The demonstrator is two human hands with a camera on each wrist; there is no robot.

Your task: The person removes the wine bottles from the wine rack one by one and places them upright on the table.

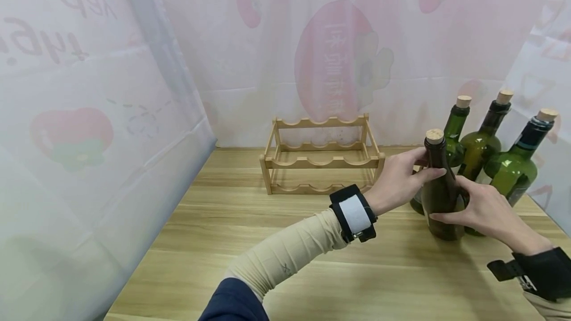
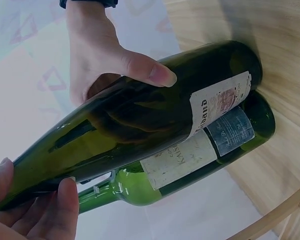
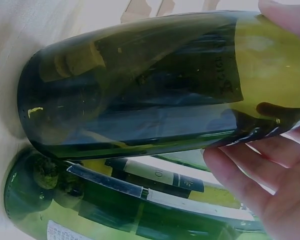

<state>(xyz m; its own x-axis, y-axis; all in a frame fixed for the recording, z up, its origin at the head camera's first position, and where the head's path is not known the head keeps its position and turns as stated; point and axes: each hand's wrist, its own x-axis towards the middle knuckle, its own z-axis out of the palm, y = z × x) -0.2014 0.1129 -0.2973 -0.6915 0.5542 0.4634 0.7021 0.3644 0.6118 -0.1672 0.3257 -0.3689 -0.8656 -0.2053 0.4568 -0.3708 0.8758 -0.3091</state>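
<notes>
A dark olive wine bottle [image 1: 439, 199] with a cork in its mouth stands nearly upright at the right of the table, both hands on it. The left hand [image 1: 401, 177] holds its neck and shoulder between thumb and fingers. Lower down, the right hand [image 1: 486, 209] grips the body from the right side. A pale label with dark print shows on this bottle [image 2: 140, 120] in the left wrist view. The right wrist view shows its base close to the tabletop; whether it touches I cannot tell. Behind it stands a green corked bottle [image 1: 456, 125].
Two more corked bottles, one olive [image 1: 483, 145] and one green [image 1: 513, 167], stand behind the right hand. A wooden bottle rack [image 1: 321, 163] with scalloped rails sits at the back middle of the table [image 1: 214, 241]. Printed curtains [image 1: 254, 73] hang behind and beside the table.
</notes>
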